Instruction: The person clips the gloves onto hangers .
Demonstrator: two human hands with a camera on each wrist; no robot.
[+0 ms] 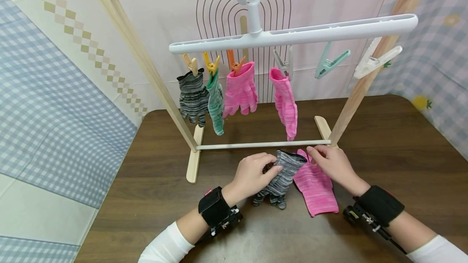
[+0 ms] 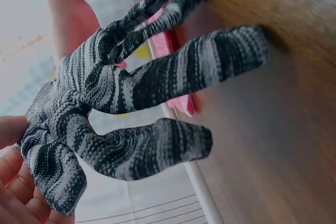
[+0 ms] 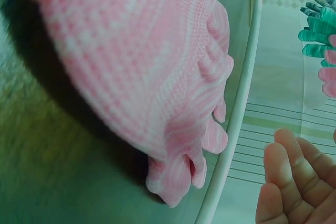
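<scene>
A black-and-grey striped knit glove hangs by its cuff from my left hand, its fingers pointing down near the table. In the left wrist view, my thumb and fingers pinch the grey glove near one edge. Beneath and to its right lies a pink knit glove on the table. My right hand is over the far end of that pink glove, fingertips close to the grey cuff. The right wrist view shows its fingers loosely bent with nothing between them, beside the pink glove.
A wooden rack carries a white hanger. Clothespins hold a grey glove, a green glove, a pink glove and another pink one. A teal clothespin and a white clothespin hang at the right.
</scene>
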